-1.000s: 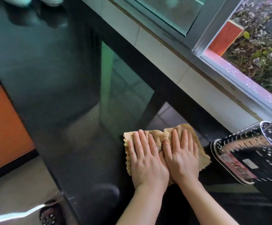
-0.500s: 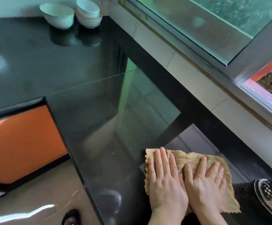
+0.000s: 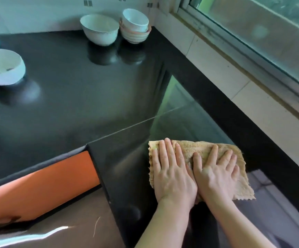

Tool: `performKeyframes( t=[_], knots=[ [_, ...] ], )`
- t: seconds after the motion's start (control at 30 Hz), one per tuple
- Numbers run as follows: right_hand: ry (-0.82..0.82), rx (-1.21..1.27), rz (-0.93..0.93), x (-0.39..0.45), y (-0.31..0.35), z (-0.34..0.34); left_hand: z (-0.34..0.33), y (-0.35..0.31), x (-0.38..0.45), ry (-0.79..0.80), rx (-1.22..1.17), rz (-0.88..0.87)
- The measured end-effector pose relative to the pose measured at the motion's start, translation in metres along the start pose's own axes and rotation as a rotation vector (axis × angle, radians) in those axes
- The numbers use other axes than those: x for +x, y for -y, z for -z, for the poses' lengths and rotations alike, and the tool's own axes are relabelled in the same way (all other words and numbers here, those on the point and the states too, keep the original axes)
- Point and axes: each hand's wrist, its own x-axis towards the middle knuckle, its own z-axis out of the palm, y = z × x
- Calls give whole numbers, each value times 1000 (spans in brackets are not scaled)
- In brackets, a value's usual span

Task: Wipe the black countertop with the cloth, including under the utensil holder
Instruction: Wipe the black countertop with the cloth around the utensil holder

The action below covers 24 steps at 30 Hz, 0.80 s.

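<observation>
Black countertop (image 3: 77,97) carries tan cloth (image 3: 197,149), white bowls (image 3: 99,29).

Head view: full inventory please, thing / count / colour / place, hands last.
countertop: 1, glossy black, L-shaped, fills most of the view
cloth: 1, tan, flat on the countertop near the window side, under both hands
single bowl: 1, white, far end by the tiled wall
stacked bowls: 1 stack, white on top, right of the single bowl; number in the stack unclear
tilted bowl: 1, white, left edge of the countertop
cabinet front: 1, orange, below the counter edge, lower left
window: 1, metal frame, upper right
left hand: flat, fingers straight, pressing on the cloth
right hand: flat, fingers spread, pressing on the cloth beside the left
</observation>
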Motion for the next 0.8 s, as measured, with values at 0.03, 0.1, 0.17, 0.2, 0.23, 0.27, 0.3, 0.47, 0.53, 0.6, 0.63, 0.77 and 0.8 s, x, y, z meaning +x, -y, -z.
performKeyframes(
  t=[0.03, 0.1, 0.17, 0.2, 0.23, 0.27, 0.3, 0.47, 0.53, 0.6, 0.63, 0.77, 0.8],
  knots=[
    [-3, 0, 19, 8, 15, 0, 4, 9, 12, -19, -7, 17],
    [-2, 4, 53, 23, 47, -1, 12, 27, 36, -70, -16, 52],
    [-6, -2, 87, 35, 77, -2, 22, 44, 54, -110, -17, 79],
    [-9, -2, 104, 39, 90, -2, 27, 52, 62, -121, -22, 97],
    [-13, 1, 122, 43, 102, -2, 33, 60, 68, -127, -24, 115],
    [-15, 3, 143, 45, 116, -3, 38, 69, 74, -132, -21, 138],
    [-16, 4, 164, 47, 129, -4, 42, 78, 79, -140, -13, 161],
    [-7, -7, 260, 42, 184, -8, 57, 118, 88, -209, 8, 252],
    [-7, -8, 309, 36, 198, -12, 59, 132, 85, -219, 9, 285],
    [-30, -5, 358, 31, 206, -16, 59, 142, 81, -231, 32, 294],
    [-40, 1, 381, 28, 207, -17, 60, 145, 77, -230, 45, 295],
    [-42, 2, 464, 20, 200, -19, 60, 144, 66, -223, 60, 315],
    [-41, -2, 482, 18, 196, -19, 58, 141, 60, -222, 74, 320]
  ],
)
